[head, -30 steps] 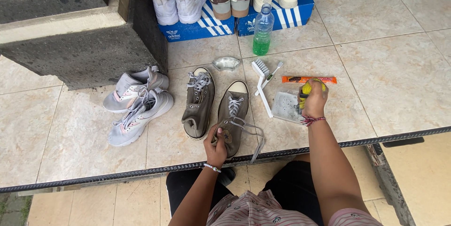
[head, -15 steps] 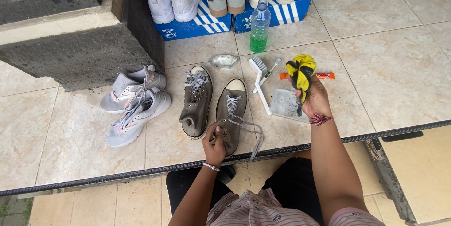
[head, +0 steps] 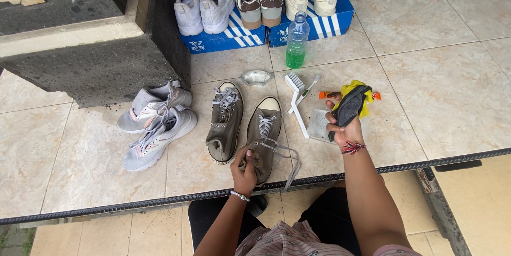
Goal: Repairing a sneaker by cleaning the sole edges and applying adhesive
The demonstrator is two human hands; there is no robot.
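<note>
Grey-brown canvas sneaker [head: 264,134] lies on the pale tiled ledge [head: 452,96], heel toward the person, loose laces trailing off to the right. The left hand [head: 244,168] is closed around its near heel, thumb on top, pinning it in place. The right hand [head: 345,124] is raised just right of the shoe, fingers clamped on a bunched yellow and dark cloth [head: 352,102].

This looks like the start of wiping that shoe: the cloth is gripped, but it is apart from the canvas. Bringing the cloth left and down onto the shoe calls for the left hand to hold the heel firm.

Counted: two grey-brown sneakers, the second [head: 225,121] just left of the held one. Two pale grey trainers [head: 154,123] lie further left, beside a dark stone block [head: 101,69]. At the far edge, six light shoes [head: 255,0] rest on two blue shoe boxes [head: 319,22]. One clear bottle of green liquid [head: 296,40] stands in front of the boxes. One small metal dish [head: 256,77], one white brush [head: 296,101], one toothbrush [head: 308,89], one clear tray [head: 320,126] and one orange packet [head: 330,95] lie between the shoes and the right hand.
</note>
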